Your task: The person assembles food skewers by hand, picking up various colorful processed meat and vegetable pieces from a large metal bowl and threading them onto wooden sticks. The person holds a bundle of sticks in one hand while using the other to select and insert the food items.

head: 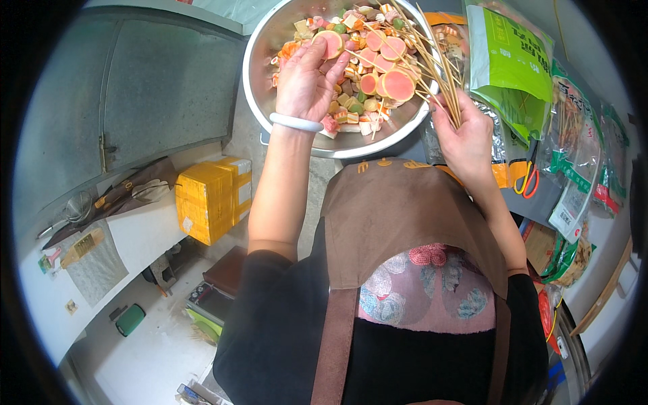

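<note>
My left hand (309, 81) pinches a pink round slice (330, 44) with a yellow rim, above a large steel bowl (258, 66). In my right hand (468, 136) is a bundle of bamboo skewers (445, 66), fanned toward the bowl. Several skewers carry similar pink slices (399, 85) at their far ends, over the bowl's right half. Beneath them lie mixed food pieces (349, 104): orange-striped cubes, green balls and pale ruffled bits. One skewer tip points at the slice in my left hand; whether it pierces it I cannot tell.
Right of the bowl, a green plastic bag (509, 55) and clear food packets (574, 116) cover a dark table (536, 200). Scissors (527, 177) with red and yellow handles lie there. At left are a yellow-taped box (205, 200) and a wire strainer (78, 206).
</note>
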`<state>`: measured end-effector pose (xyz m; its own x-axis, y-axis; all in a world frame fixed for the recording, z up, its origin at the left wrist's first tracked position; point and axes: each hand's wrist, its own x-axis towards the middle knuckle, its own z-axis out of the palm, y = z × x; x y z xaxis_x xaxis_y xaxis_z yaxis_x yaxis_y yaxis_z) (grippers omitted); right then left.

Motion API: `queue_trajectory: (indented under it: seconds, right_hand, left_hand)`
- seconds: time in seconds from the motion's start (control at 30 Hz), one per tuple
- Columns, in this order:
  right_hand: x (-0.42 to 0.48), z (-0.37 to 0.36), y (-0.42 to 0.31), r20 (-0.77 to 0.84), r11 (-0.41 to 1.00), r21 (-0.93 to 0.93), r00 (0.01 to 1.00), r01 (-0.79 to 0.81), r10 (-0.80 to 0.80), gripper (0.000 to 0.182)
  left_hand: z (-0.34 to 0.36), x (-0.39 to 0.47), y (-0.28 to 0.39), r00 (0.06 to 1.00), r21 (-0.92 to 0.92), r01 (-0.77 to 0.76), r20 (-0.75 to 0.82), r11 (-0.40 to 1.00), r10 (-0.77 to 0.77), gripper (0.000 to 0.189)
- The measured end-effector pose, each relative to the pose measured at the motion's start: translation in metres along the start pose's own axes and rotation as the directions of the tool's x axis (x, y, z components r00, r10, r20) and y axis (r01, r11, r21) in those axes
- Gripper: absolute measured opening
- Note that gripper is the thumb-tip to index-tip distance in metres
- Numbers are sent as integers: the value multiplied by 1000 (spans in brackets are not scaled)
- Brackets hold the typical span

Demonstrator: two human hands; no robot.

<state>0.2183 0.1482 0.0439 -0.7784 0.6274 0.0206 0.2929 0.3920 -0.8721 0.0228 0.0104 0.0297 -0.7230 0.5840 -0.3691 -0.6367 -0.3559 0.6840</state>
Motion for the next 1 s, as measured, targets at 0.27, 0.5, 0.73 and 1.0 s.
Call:
queue_trajectory:
  seconds: [0.27,0.5,0.73,1.0]
  right_hand:
    - [-1,0,-4,10,1000,-8,1000,5,-4,12]
    - [-1,0,-7,18,1000,-27,1000,-6,6,13]
    - [-1,3,-6,18,1000,8,1000,-10,10,13]
    - [-1,7,-6,0,999,6,999,-36,36,14]
  left_hand:
    - [0,0,-2,1000,30,5,-15,1000,-5,23]
    - [4,-3,-4,999,54,2,-34,999,0,24]
    - [12,-10,-10,1000,143,-16,-2,990,16,24]
    - [21,-15,-16,998,194,47,41,980,-56,21]
